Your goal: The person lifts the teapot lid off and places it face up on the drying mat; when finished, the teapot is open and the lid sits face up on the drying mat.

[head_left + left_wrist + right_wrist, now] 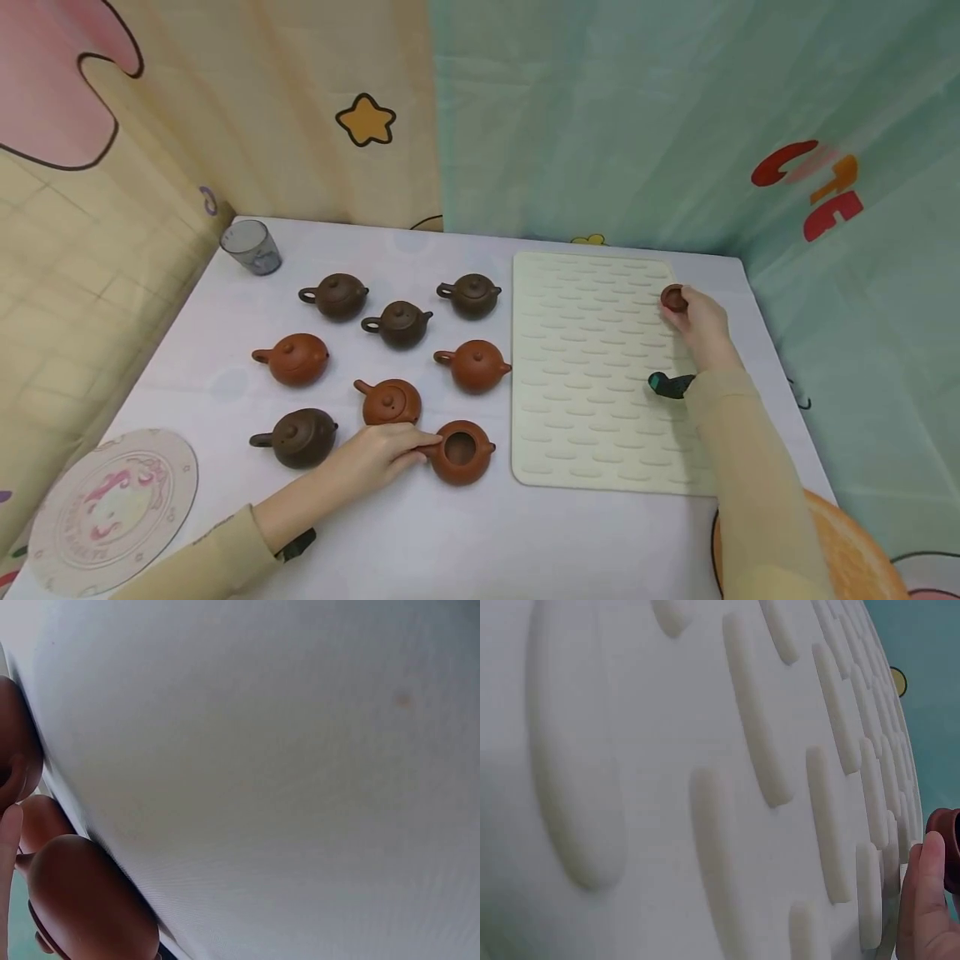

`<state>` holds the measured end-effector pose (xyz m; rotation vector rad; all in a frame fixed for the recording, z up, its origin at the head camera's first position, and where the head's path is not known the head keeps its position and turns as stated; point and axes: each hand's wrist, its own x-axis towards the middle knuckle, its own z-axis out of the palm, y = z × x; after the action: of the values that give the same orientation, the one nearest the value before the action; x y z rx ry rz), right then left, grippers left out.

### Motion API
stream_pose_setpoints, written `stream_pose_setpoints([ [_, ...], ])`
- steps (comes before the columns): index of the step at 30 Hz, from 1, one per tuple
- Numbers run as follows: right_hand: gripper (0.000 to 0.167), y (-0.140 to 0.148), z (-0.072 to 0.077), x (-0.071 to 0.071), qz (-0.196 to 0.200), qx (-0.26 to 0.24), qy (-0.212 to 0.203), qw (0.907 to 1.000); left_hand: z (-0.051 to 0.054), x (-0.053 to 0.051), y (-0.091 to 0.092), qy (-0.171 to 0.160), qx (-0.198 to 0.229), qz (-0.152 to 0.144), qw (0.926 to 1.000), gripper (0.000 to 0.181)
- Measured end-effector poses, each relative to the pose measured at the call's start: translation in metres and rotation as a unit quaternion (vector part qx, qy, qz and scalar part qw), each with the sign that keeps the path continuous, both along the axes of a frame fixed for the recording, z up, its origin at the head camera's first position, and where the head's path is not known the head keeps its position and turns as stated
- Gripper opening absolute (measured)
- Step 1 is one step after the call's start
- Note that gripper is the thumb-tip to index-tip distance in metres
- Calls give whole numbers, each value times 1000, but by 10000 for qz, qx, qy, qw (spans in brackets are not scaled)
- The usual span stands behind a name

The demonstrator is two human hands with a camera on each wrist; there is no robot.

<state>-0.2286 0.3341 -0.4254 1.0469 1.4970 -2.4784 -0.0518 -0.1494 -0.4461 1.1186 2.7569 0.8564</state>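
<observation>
In the head view my left hand grips the handle of a lidless reddish-brown teapot on the table, its round mouth facing up. A lidded reddish teapot sits just behind that hand. Over at the far right of the pale mat, my right hand pinches a small reddish-brown teapot lid by its side, hollow face showing. The right wrist view catches the fingers against the dark red lid at the edge. At the left wrist view's left edge, part of the gripped teapot appears.
More teapots stand left of the ridged mat, such as an orange-brown one and a dark brown one. A grey glass is at the back left corner, a round patterned placemat at the front left.
</observation>
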Motion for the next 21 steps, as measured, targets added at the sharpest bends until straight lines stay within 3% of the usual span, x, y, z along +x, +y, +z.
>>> stream_pose_setpoints([
  [3, 58, 2, -4, -6, 163, 1163, -514, 9917, -1, 0, 0, 10, -30, -22, 10000, 29],
  [6, 57, 2, -10, -11, 294, 1902, -679, 9790, -2, 0, 0, 57, -20, -22, 10000, 29],
  [13, 53, 2, -17, -12, 512, 2642, -673, 9608, -1, 1, 1, 31, -44, -17, 10000, 29],
  [18, 46, 1, -20, -12, 879, 3420, -752, 9325, -1, 1, 1, 7, -33, -14, 10000, 29],
  [21, 46, -1, -22, -12, 978, 3655, -741, 9227, -1, 1, 1, 55, -18, -19, 10000, 29],
])
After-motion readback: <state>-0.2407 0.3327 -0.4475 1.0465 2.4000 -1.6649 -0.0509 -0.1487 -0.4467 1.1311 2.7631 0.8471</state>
